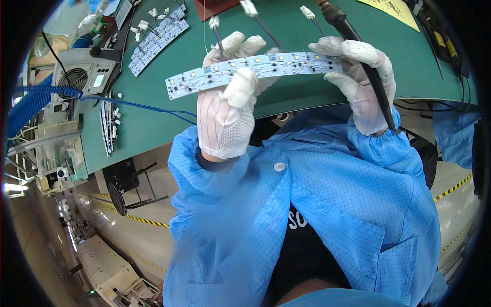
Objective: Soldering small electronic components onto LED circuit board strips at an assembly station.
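A long, slightly curved white LED circuit board [220, 73] is held up level above the green bench, its component side facing me. White connectors on thin wires [249, 7] stick out beyond its far edge. My left hand [227, 112], in a white glove, grips the board left of its middle, thumb across the front and fingers behind. My right hand [365, 82], gloved too, closes its fingertips and thumb on the board's right end. A black-handled soldering iron [337, 19] lies in that same hand, its cable running down over the back of the glove; its tip reaches the top edge.
More LED boards with connectors [158, 43] lie at the far left of the green bench [148, 123]. Another stack [108, 128] stands near its left edge. A boxy unit with a fan [84, 77], a blue cord [138, 104], yellow paper [396, 11] and a stool [120, 197] surround me.
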